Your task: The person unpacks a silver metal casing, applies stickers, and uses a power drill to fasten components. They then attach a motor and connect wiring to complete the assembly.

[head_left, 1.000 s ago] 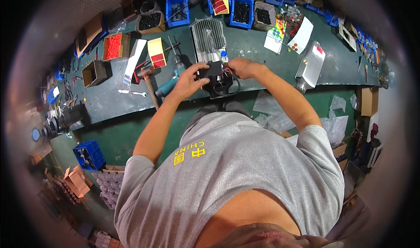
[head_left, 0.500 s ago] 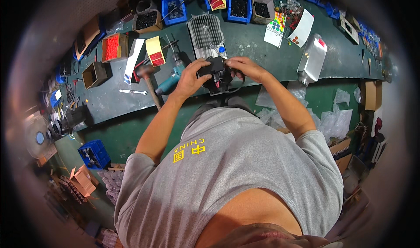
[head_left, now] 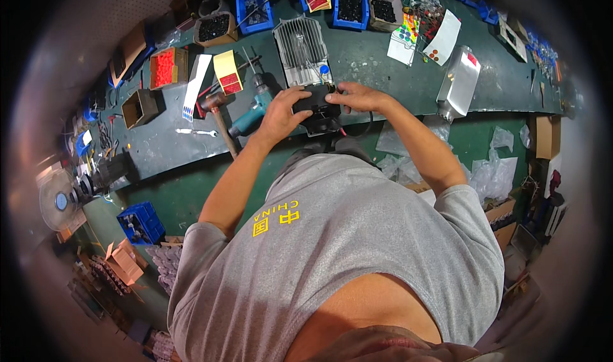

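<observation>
A finned silver-grey metal housing lies on the bench in front of me, with a small blue round part on it. At its near end sits a black box-like part. My left hand grips the left side of the black part, thumb and fingers bent around its edge. On the other side my right hand pinches the right edge, thumb on top and the other fingers partly hidden below. A dark cable with a red piece comes out at the near right.
Left of the housing lie a teal power drill, a hammer and a wrench. A second silver housing rests at the right. Blue bins and small boxes of parts line the back. Sticker sheets lie among them.
The black part now lies flatter over the near end of the housing, and the red wire has shifted right. My right hand has moved its thumb onto the part's top.
</observation>
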Tool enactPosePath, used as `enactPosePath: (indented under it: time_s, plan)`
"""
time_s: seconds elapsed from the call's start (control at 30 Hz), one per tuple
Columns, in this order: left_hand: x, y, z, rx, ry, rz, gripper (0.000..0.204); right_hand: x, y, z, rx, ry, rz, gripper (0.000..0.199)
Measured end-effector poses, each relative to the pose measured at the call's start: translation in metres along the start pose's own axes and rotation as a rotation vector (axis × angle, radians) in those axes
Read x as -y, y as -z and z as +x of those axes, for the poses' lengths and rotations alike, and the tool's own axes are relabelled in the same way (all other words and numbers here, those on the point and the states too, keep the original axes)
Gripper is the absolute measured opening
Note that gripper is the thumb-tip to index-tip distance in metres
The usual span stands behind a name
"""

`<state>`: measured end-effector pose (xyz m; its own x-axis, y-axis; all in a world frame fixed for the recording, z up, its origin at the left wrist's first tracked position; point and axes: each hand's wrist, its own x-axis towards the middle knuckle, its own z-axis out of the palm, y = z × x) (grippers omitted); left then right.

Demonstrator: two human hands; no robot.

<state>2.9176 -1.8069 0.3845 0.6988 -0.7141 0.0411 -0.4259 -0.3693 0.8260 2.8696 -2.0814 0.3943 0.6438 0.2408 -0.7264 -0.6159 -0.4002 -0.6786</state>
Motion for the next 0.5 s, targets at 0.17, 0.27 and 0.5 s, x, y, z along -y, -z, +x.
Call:
enactPosePath:
  time_s: [0.17, 0.27, 0.5]
  plan:
    - [-0.012, -0.007, 0.000, -0.019, 0.050, 0.059, 0.049, -0.029, 0.002, 0.021, -0.139, 0.166, 0.024, 0.054]
    - [-0.011, -0.008, -0.003, 0.008, 0.056, 0.050, 0.050, -0.037, -0.001, 0.025, -0.124, 0.205, 0.051, 0.047]
    - [-0.009, -0.003, -0.004, 0.070, 0.024, 0.054, 0.049, -0.036, -0.005, 0.022, -0.145, 0.246, 0.119, 0.040]
